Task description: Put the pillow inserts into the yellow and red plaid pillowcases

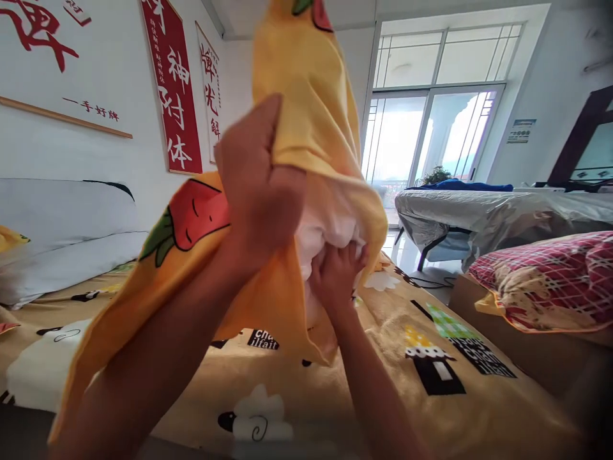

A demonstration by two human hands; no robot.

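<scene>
A yellow pillowcase [311, 115] with strawberry prints hangs in front of me, held up above the bed. My left hand [261, 179] is raised and closed on the edge of its opening. White soft filling, seemingly a pillow [330, 227], shows inside the mouth of the case. My right hand [338, 275] reaches into that opening, its fingers curled against the white pillow. A loose flap of the case drapes down to the left, behind my left forearm. The pillow's upper part is hidden by the cloth.
Beneath lies a tan bedsheet [383, 390] printed with sheep and houses. White cushions [62, 223] stand at the left. A red plaid bundle [550, 281] rests on a cardboard box at the right. Behind it stands a plastic-covered table [445, 207], near glass doors.
</scene>
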